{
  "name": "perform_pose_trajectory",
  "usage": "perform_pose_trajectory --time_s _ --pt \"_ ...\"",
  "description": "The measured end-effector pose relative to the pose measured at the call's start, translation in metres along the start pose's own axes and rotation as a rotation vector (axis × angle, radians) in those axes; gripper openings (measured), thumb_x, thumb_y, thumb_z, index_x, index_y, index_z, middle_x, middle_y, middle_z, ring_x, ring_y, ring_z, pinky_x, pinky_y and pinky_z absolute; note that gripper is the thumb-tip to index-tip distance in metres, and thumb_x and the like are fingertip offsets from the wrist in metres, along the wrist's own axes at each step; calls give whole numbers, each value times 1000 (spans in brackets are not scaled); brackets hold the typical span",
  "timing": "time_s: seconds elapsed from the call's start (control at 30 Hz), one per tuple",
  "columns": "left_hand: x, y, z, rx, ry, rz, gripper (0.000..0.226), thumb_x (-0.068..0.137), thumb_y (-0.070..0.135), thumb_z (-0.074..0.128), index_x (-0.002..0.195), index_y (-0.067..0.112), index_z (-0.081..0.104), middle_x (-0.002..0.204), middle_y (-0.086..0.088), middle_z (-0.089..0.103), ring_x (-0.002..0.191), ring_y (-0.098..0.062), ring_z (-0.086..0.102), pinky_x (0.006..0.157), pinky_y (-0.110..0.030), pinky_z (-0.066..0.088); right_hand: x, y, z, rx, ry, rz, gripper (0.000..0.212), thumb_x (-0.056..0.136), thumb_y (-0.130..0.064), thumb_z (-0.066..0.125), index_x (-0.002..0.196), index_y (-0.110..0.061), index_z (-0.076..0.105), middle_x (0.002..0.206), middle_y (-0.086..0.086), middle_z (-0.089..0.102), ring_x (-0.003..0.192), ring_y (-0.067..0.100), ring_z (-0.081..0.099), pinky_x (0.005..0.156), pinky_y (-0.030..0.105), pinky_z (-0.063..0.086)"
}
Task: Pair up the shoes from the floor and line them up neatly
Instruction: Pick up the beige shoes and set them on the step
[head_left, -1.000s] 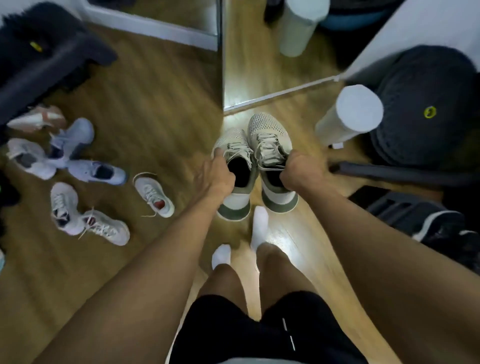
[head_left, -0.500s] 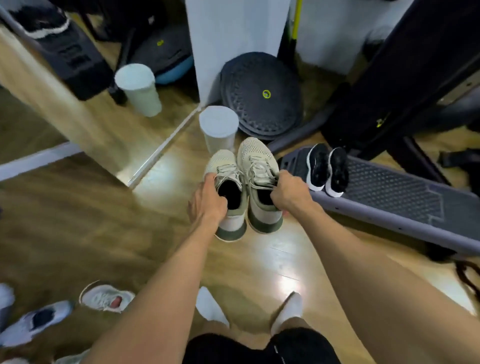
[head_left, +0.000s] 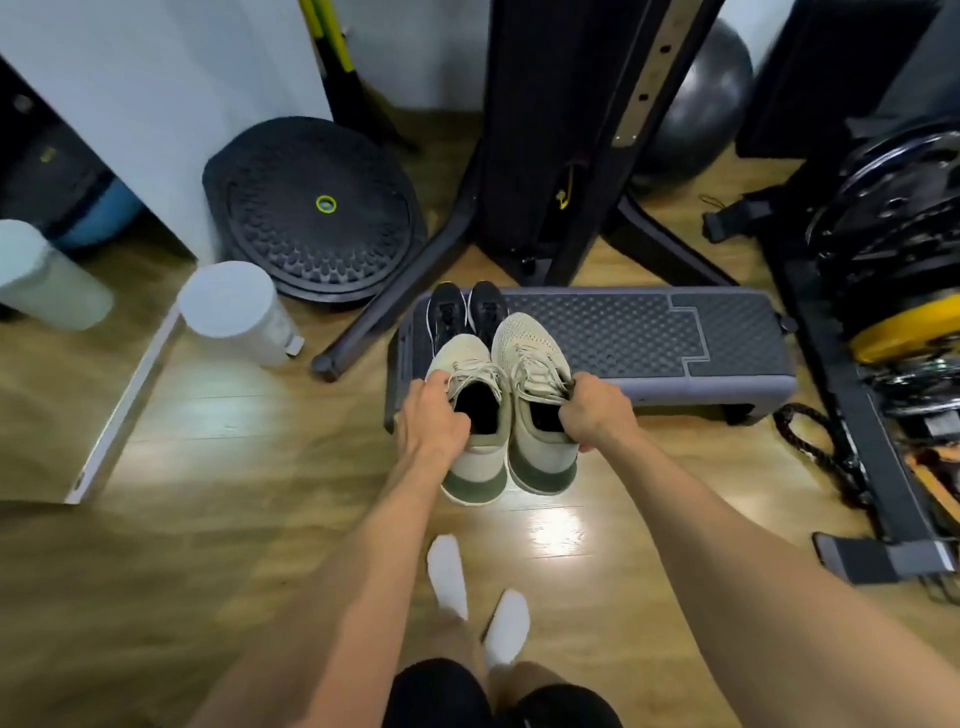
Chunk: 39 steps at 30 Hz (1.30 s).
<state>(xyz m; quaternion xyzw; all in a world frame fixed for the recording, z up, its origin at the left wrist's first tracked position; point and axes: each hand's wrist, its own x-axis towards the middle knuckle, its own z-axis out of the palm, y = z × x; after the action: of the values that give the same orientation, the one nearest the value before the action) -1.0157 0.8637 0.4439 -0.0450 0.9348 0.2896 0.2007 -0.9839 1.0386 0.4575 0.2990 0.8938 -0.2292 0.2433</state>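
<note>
We carry the beige sneakers (head_left: 506, 410), left hand (head_left: 434, 423) and right hand (head_left: 597, 413) each pinching a collar; set them just beside the black pair (head_left: 466, 314) on the step platform (head_left: 649, 338), toes level

No word, number or brand name can be read anywhere in this view. The only sign-like mark is a small yellow-green ring emblem (head_left: 325, 204) at the centre of the round black balance board (head_left: 311, 208) leaning by the wall; whatever sits inside the ring is too small to make out. A second yellow-green mark shows in the mirror (head_left: 48, 154) at the left edge, blurred beyond reading. The pale shoes, the black pair and the step platform show no legible lettering.
</note>
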Motion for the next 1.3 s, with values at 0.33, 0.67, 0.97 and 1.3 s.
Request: perform_pose_trajectory --time_s 0.33,0.67,0.97,1.3 --pt "152 82 99 53 -73 139 60 87 0 51 140 26 38 132 -3 44 113 -33 53 96 -43 41 176 47 -23 14 93 151 34 87 -12 47 121 -8 47 121 19 60 116 37 52 92 40 43" --pt "281 87 236 106 -123 129 58 87 -2 48 139 24 38 132 -5 42 107 -37 56 91 -46 40 348 103 27 35 84 201 36 85 -10 54 121 -10 53 114 19 63 110 39 55 89 39 45" --pt "304 78 310 53 -82 73 68 86 -3 54 143 23 30 133 -5 36 93 -31 61 82 -38 49 412 138 51 65 136 160 34 87 -7 49 120 -10 53 111 21 63 105 41 54 83 39 43" --pt "301 66 334 -70 71 115 68 80 -9 47 142 16 36 126 -6 41 80 -8 50 69 -13 44 415 147 56 88 196 203 35 85 -3 45 116 -11 59 106 21 65 101 41 58 83 38 46"
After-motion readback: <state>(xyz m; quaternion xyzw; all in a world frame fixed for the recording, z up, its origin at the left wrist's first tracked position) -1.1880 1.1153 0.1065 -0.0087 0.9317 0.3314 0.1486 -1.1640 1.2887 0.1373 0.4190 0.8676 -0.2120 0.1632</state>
